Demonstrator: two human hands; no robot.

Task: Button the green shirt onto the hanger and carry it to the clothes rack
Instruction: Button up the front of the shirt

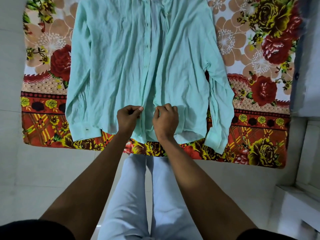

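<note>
Shirt (121, 63) lies flat on the floral sheet (259, 49), its placket running straight away from the person; left hand (128, 117) pinches the left front edge, right hand (165, 118) the right edge, near the hem, both equally near, a narrow gap between

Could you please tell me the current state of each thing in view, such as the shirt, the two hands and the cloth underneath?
green shirt: laid flat, front up, wrinkled, front edges apart.
left hand: pinching the shirt's left front edge near the hem.
right hand: pinching the right front edge near the hem.
floral cloth: spread flat under the shirt.
hanger: not clearly visible.
</note>
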